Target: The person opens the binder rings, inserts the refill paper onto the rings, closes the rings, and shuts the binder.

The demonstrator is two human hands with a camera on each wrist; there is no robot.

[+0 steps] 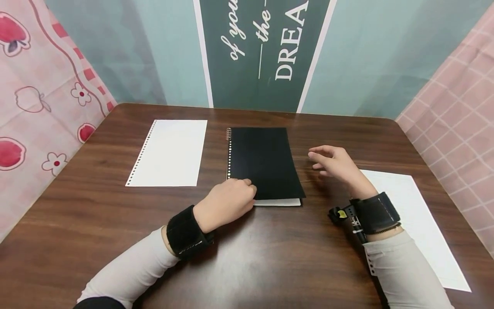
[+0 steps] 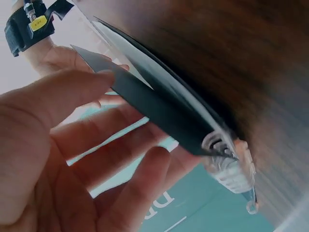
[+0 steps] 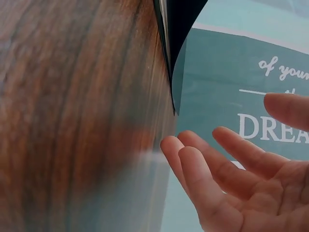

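A black spiral notebook (image 1: 266, 161) lies shut in the middle of the brown table (image 1: 247, 257). My left hand (image 1: 248, 189) sits at its near left corner. In the left wrist view the thumb (image 2: 72, 87) and fingers pinch the black cover (image 2: 149, 104), which is raised a little off the white pages near the wire spiral (image 2: 227, 164). My right hand (image 1: 320, 161) hovers just right of the notebook, its fingers (image 3: 212, 164) spread and relaxed, holding nothing. The curled edge of the cover (image 3: 186, 24) shows just beyond them.
A white perforated sheet (image 1: 167, 152) lies flat to the left of the notebook. Another white sheet (image 1: 424, 223) lies at the right, partly under my right forearm. Fabric walls and a dark banner (image 1: 266, 51) with lettering close off the table's far side and both ends.
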